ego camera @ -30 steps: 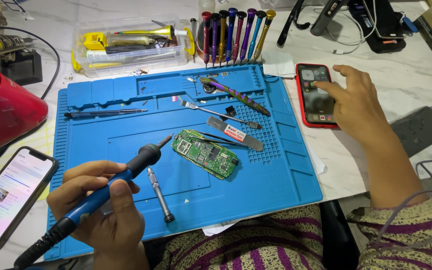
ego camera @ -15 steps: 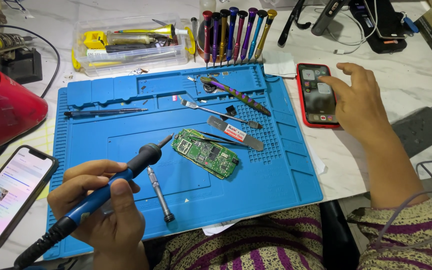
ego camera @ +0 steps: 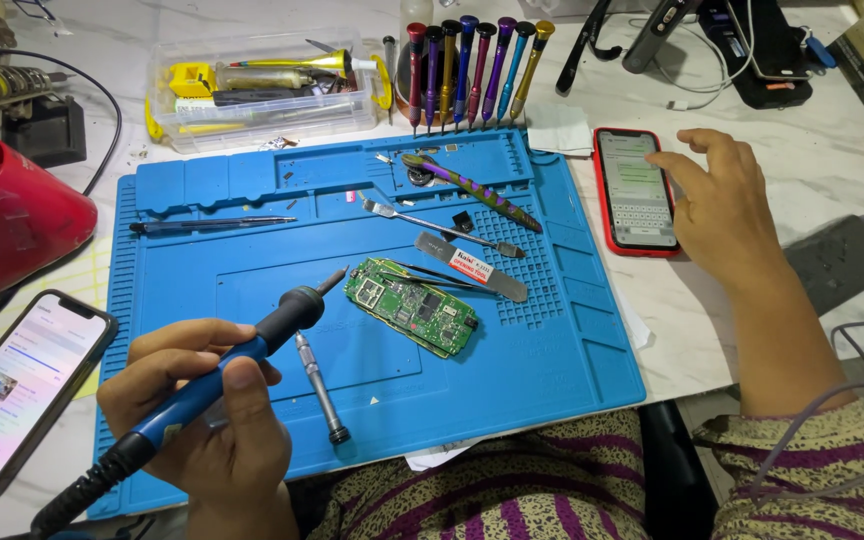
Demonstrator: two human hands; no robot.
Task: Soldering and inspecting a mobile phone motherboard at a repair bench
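Left hand (ego camera: 197,410): grip clamped on a blue-handled soldering iron (ego camera: 222,370), tip aimed up-right, just short of the green circuit board (ego camera: 410,307). Board flat on the blue work mat (ego camera: 552,330), tweezers (ego camera: 432,275) laid across its upper edge, small screwdriver (ego camera: 320,390) just beside the iron. Right hand (ego camera: 727,205): fingers spread apart, holding nothing, fingertips at the right edge of the red-cased phone (ego camera: 635,190) on the table (ego camera: 832,160). Second phone (ego camera: 17,390) at far left, screen lit.
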